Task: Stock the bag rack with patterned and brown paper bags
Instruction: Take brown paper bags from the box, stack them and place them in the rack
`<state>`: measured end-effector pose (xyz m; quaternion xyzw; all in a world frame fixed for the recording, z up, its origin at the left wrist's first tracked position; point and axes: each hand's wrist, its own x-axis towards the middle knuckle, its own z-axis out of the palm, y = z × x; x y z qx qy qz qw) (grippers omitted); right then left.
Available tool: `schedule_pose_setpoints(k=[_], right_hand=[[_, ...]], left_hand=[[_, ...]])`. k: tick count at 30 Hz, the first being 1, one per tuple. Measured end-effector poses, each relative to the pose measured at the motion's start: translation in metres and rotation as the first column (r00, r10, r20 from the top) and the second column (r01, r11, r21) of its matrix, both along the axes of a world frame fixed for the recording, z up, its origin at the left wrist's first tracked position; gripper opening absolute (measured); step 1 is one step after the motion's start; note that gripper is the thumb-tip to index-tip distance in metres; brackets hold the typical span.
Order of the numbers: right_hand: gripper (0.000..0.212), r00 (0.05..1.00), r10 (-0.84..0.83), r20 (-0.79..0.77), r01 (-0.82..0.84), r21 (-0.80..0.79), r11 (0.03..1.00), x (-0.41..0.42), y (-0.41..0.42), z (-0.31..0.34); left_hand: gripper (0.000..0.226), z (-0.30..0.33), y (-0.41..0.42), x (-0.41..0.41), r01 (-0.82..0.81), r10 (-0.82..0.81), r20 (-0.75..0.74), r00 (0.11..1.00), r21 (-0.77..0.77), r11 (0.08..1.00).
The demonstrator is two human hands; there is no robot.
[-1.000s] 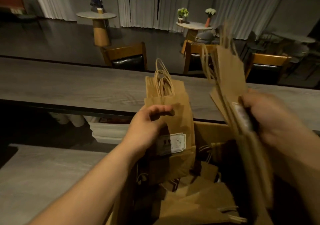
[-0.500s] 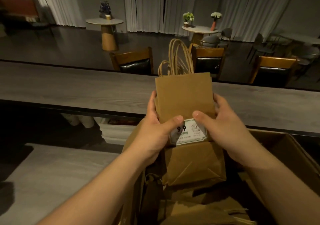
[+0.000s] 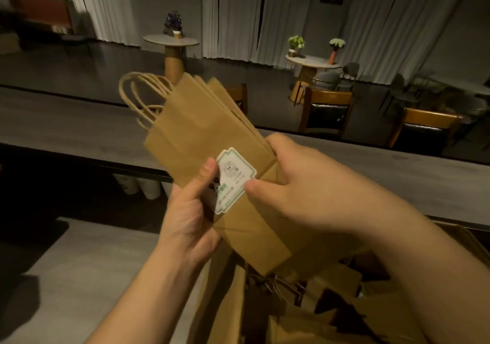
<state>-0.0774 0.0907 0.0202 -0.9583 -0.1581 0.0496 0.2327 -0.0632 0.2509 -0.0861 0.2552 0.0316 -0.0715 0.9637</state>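
A flat stack of brown paper bags (image 3: pixel 201 131) is held in both hands above a cardboard box (image 3: pixel 344 304). The stack tilts to the upper left, its twisted paper handles (image 3: pixel 138 97) pointing that way. A white and green sticker (image 3: pixel 233 178) sits on the front bag. My left hand (image 3: pixel 188 213) grips the stack's lower left edge, thumb beside the sticker. My right hand (image 3: pixel 299 184) grips the right edge, thumb on the sticker's lower corner. More brown bags lie loose inside the box below. No bag rack is visible.
A long grey counter (image 3: pixel 79 131) runs across behind the bags, with a lower grey surface (image 3: pixel 74 277) at the left. White cups (image 3: pixel 143 188) stand under the counter. Beyond are wooden chairs (image 3: pixel 326 110), round tables (image 3: pixel 172 44) with flowers, and curtains.
The two separate bunches of bags came together into one stack held by both hands. The stack has since tipped from upright to leaning upper left and moved higher.
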Motion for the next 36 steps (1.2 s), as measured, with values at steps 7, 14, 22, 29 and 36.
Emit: schedule_pose_setpoints(k=[7, 14, 22, 29, 36], right_hand=[[0.022, 0.982, 0.166, 0.086, -0.149, -0.173, 0.974, 0.009, 0.134, -0.016], [0.028, 0.958, 0.261, 0.121, -0.207, -0.339, 0.918, 0.019, 0.249, -0.057], [0.025, 0.979, 0.199, 0.034, -0.178, -0.318, 0.931, 0.021, 0.316, -0.188], [0.027, 0.969, 0.162, -0.186, -0.218, -0.341, 0.914, 0.012, 0.333, -0.306], [0.052, 0.981, 0.026, -0.192, -0.092, -0.343, 0.935, 0.009, 0.304, -0.311]], left_hand=[[0.079, -0.02, 0.085, 0.003, -0.278, 0.267, -0.128, 0.955, -0.079, 0.957], [0.087, -0.074, 0.177, 0.015, -0.419, 0.417, -0.269, 0.868, 0.054, 0.906], [0.109, -0.172, 0.29, -0.005, -0.295, 0.62, -0.039, 0.783, 0.855, 0.427], [0.101, -0.241, 0.375, -0.011, -0.439, -0.377, 0.244, 0.893, 0.657, -0.614], [0.046, -0.269, 0.43, 0.02, -0.416, -0.484, 0.174, 0.858, 0.788, -0.454]])
